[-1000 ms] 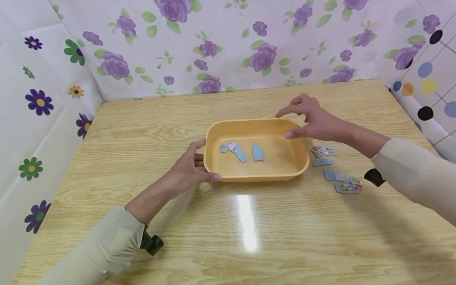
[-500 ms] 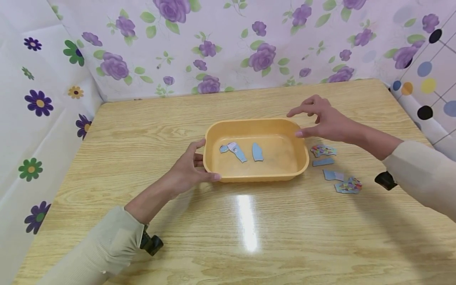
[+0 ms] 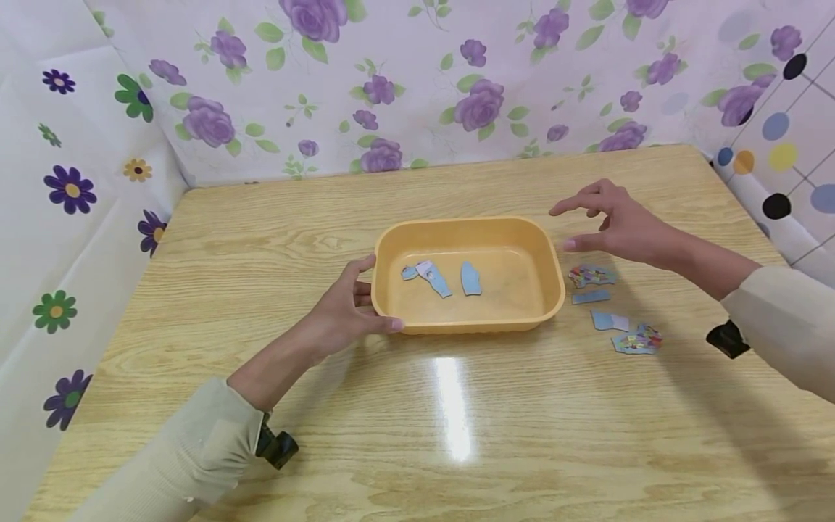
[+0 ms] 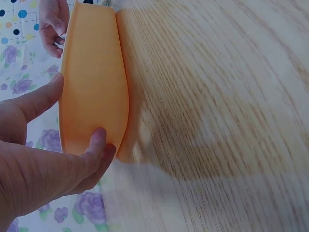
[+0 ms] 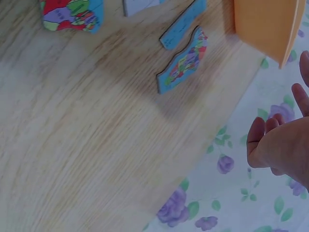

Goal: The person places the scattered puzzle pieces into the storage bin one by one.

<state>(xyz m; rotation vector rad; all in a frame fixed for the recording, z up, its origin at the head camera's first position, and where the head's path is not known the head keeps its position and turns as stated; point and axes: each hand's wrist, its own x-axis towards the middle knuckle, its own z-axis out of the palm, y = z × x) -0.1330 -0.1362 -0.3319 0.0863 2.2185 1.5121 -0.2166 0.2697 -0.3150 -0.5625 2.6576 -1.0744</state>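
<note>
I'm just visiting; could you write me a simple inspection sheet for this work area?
Surface: wood-grain table with a bright reflection in front of the tray.
Job's things: orange tray holding several light-blue flat pieces; four more pieces lie on the table to its right, two with multicoloured patches.
Clutter: nothing seen.
Grippers: bare hands; the left hand holds the tray's left end, the right hand is off its right end, holding nothing.
Cables: nothing seen.
Surroundings: flower-patterned sheet behind, dotted sheet at right.
</note>
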